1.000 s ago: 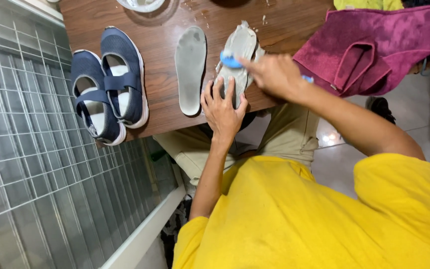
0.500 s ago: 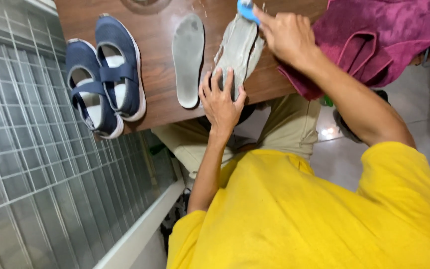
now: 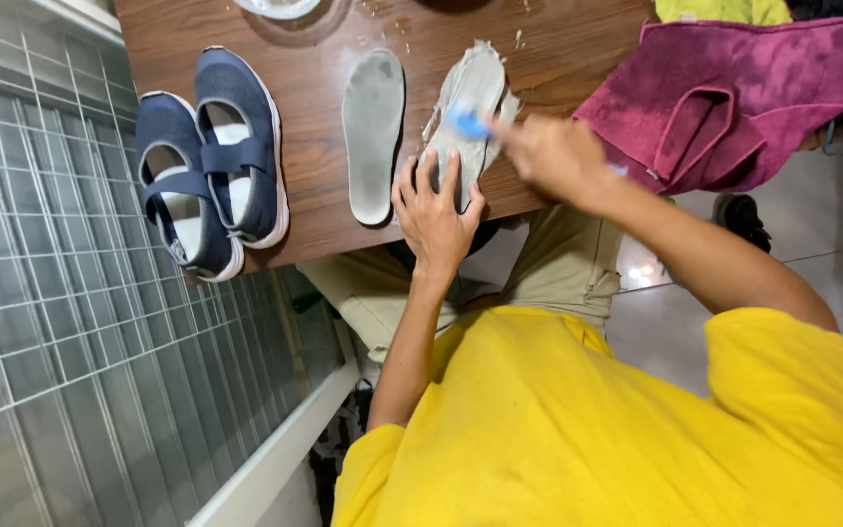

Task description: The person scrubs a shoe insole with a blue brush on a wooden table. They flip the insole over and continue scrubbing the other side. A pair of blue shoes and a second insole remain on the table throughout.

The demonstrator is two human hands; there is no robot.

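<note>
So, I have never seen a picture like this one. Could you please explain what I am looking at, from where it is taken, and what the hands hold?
There is no machine here. A person in a yellow shirt wears a camera on the head, so the one picture looks down over the chest to the two bare hands and a brown wooden table.

The left hand lies flat on the near end of a grey insole that is covered with white foam, and presses it to the table. The right hand holds a small brush with a blue head on that insole; it is blurred.

Beside it lies a second grey insole, with no foam on it. Farther left stands a pair of navy strap shoes. A magenta towel lies at the right. A white wire grid is at the left, below the table edge.
</note>
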